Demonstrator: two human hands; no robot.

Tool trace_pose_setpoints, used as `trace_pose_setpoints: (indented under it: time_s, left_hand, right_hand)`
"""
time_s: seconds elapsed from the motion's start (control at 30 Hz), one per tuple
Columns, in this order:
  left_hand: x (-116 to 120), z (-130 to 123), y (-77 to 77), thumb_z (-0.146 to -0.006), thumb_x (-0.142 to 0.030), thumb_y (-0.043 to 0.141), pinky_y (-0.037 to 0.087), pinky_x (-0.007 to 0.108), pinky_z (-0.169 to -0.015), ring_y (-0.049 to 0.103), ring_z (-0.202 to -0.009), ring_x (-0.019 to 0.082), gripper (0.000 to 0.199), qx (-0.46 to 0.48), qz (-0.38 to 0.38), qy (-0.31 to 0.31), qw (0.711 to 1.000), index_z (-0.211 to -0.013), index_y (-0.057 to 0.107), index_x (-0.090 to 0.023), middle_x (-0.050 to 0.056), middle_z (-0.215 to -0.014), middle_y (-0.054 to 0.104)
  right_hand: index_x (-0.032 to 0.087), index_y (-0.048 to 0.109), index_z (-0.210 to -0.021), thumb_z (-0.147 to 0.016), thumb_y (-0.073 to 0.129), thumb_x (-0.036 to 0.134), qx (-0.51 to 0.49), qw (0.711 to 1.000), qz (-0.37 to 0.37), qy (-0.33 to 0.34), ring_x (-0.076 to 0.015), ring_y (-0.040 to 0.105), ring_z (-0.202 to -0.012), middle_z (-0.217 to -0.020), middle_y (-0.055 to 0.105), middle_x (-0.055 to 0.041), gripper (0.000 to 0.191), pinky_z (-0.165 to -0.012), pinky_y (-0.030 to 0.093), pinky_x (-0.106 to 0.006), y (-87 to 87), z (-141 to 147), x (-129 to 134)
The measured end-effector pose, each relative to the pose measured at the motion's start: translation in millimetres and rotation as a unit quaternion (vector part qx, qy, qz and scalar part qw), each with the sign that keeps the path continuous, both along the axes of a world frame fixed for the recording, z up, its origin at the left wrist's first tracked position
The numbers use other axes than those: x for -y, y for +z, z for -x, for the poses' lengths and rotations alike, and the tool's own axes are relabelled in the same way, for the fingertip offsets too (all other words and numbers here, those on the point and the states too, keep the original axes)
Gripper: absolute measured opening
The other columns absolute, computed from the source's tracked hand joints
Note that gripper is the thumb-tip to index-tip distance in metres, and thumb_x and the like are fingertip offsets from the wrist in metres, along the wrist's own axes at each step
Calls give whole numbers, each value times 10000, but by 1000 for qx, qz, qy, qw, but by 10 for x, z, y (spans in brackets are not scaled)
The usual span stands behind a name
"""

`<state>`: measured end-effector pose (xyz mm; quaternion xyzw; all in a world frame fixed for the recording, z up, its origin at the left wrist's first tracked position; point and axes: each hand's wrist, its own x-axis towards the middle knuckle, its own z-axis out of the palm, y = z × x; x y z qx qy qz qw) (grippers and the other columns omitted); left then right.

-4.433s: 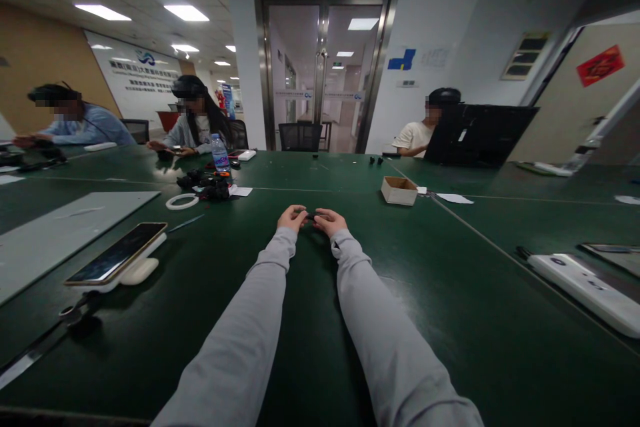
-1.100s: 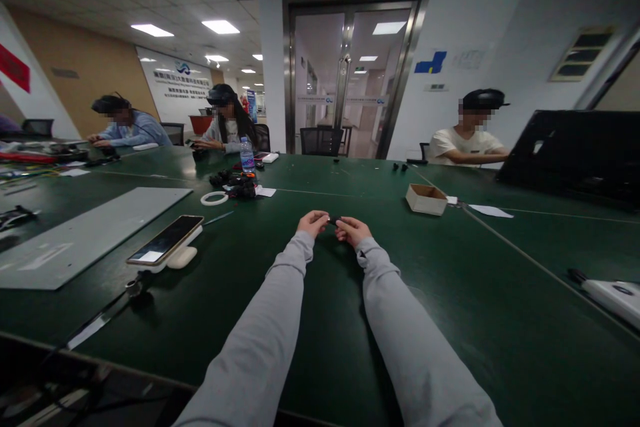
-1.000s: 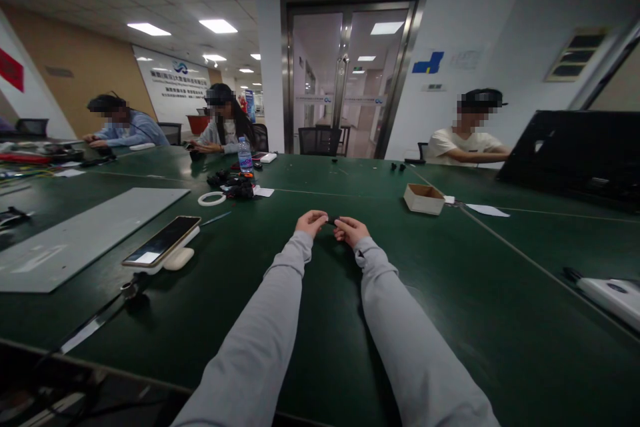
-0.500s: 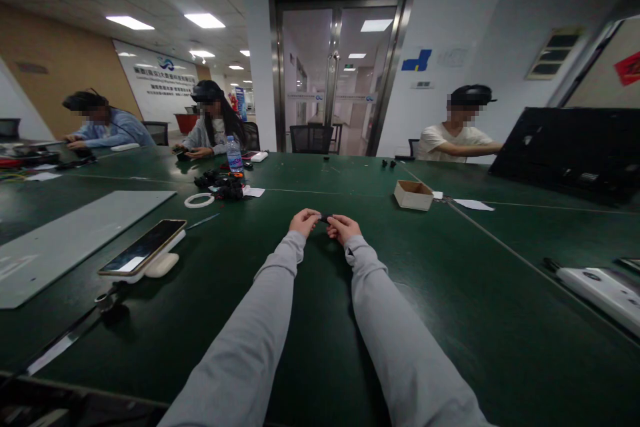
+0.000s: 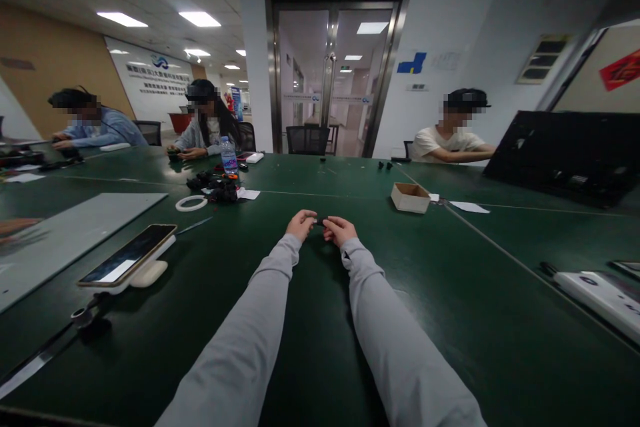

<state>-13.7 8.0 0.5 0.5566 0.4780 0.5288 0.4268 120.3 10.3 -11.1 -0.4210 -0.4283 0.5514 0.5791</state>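
Out over the green table (image 5: 320,320), my left hand (image 5: 301,225) and my right hand (image 5: 341,231) meet with their fingertips close together. Between them is a small black piece (image 5: 321,221), too small for me to tell its kind. Thumb and fingers of each hand pinch one end of it. Both forearms, in grey sleeves, stretch forward above the tabletop.
Left of my arms lie a phone (image 5: 127,255) on a white block, a white ring (image 5: 191,203) and a grey board (image 5: 75,240), with another person's hand (image 5: 20,225) over it. A small box (image 5: 410,197) stands right, before a black screen (image 5: 563,157). Three people sit across.
Another person's hand has come in at the left edge above the grey board. My view has shifted slightly; my hands keep their pinch on the small black piece.
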Motion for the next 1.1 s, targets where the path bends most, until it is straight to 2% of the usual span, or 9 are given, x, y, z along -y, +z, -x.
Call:
trace_pose_setpoints:
  time_s: [0.07,0.17,0.3,0.43,0.53,0.7,0.83,1.0,1.1]
  left_hand:
    - [-8,-12,-20,-695,-327,518,297,176,-394,379,-382,45,264,5,-5,-11,1000,-901,559,-169,-42,-538,496]
    - [-7,-33,-59,-755,-393,425,281,180,-391,345,-349,51,312,17,-12,-4,1000,-941,543,-173,-58,-466,451]
    - [32,-31,-66,-718,-320,483,300,177,-412,376,-378,52,275,15,-17,6,1000,-948,543,-183,-60,-491,462]
    - [65,-20,-28,-753,-343,420,281,178,-391,362,-363,60,270,19,-10,-1,1000,-916,552,-172,-61,-434,419]
    - [63,-21,-17,-702,-278,493,284,168,-390,379,-379,52,250,8,-9,9,1000,-923,546,-174,-62,-470,447]
    - [45,-16,-45,-763,-352,396,257,178,-361,337,-327,56,297,13,5,0,1000,-937,545,-162,-58,-422,433]
    - [44,-7,-52,-697,-273,496,283,167,-381,379,-369,47,275,9,5,8,1000,-948,543,-171,-54,-496,482]
    - [53,-2,-47,-771,-329,392,266,170,-366,342,-333,53,282,-1,3,1,1000,-937,545,-161,-60,-426,429]
    - [51,-2,-49,-730,-270,463,280,159,-379,367,-361,45,260,0,12,6,1000,-953,547,-166,-58,-471,457]
  right_hand:
    - [133,555,-802,-577,699,211,5,1000,2,-3,-91,509,-332,-429,566,25,279,-329,443,-193,9,4,-14]
    - [129,563,-817,-589,688,199,16,1000,3,1,-94,512,-338,-437,569,22,269,-330,442,-197,16,6,-15]
    - [133,585,-822,-596,676,190,21,1000,-12,18,-86,516,-351,-449,570,26,250,-345,446,-188,17,4,21]
    - [136,596,-803,-584,675,197,27,999,-27,27,-81,517,-358,-458,573,27,241,-357,449,-186,22,4,48]
    - [134,595,-808,-563,681,208,31,999,-25,30,-84,516,-359,-455,572,29,270,-358,451,-194,30,0,50]
    - [134,601,-815,-542,687,221,33,998,-37,32,-88,521,-369,-452,572,29,299,-368,455,-200,35,-9,54]
    - [133,606,-816,-534,690,220,37,998,-38,32,-94,528,-376,-459,578,23,307,-372,459,-207,32,-14,57]
    - [132,602,-826,-528,689,231,40,997,-48,40,-91,530,-383,-473,586,23,326,-378,461,-207,27,-18,60]
    - [136,600,-846,-514,693,229,43,997,-52,40,-89,532,-386,-481,584,35,357,-382,464,-208,27,-18,66]
